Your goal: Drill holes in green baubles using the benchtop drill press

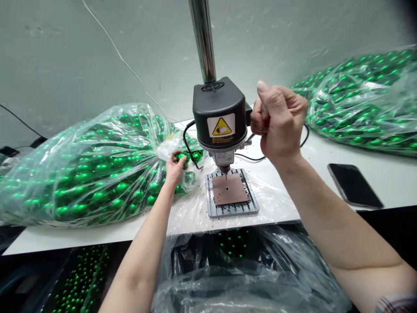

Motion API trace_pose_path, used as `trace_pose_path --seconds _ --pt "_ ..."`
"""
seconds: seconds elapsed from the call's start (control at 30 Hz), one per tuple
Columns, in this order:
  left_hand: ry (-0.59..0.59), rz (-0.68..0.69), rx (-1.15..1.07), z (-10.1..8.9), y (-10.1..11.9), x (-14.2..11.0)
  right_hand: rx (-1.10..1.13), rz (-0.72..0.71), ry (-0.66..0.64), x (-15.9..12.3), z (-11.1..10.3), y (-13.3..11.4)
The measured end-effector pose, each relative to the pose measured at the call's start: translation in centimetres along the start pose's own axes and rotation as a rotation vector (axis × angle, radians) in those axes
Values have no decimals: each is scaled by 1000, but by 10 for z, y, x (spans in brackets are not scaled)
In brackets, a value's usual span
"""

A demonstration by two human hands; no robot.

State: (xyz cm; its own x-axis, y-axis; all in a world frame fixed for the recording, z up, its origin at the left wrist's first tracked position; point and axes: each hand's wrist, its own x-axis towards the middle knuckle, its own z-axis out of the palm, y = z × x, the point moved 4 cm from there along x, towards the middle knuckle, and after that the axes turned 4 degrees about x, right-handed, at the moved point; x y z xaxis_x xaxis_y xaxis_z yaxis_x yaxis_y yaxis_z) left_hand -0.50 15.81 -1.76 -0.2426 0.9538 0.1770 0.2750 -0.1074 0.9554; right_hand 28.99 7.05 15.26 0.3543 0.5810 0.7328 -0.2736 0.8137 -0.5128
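In the middle stands a small black drill press (219,115) with a yellow warning label, its bit above a brown board (230,191) that has one dark hole. The board lies on a slotted grey base plate (234,212) strewn with dark shavings. My right hand (279,119) is closed at the right of the drill head, around the feed lever (250,140), most of which it hides. At the mouth of the left plastic bag (107,174), my left hand (175,167) has its fingers around a shiny green ball (183,157), partly covered.
Another clear bag of green balls (365,104) rests at the back right. A phone (355,184) lies on the white table (280,202). Below the front edge hangs plastic sheeting (247,278), with small green balls (81,278) at the lower left. A steel column (203,39) rises behind.
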Motion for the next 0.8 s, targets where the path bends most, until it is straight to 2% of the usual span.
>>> trace_pose_path --seconds 0.07,0.1,0.17,0.23,0.37,0.47,0.67,0.8 --pt "55 -86 -322 -12 7 -15 15 9 6 0 0 0" --pt "42 -141 -440 -15 10 -24 21 6 10 0 0 0" --pt "-36 -245 -561 -17 15 -48 20 -6 13 0 0 0" --pt "-125 -317 -592 -12 17 -71 -5 -15 8 0 0 1" --pt "-266 -329 -526 4 14 -105 -23 -38 3 0 -1 3" --pt "-265 -255 -415 15 9 -117 -10 -45 -20 2 -2 4" --pt "-327 -143 -236 49 -5 -134 -72 -59 -53 3 -1 5" --pt "-345 -73 -138 66 -11 -131 -116 -57 -47 3 -3 6"
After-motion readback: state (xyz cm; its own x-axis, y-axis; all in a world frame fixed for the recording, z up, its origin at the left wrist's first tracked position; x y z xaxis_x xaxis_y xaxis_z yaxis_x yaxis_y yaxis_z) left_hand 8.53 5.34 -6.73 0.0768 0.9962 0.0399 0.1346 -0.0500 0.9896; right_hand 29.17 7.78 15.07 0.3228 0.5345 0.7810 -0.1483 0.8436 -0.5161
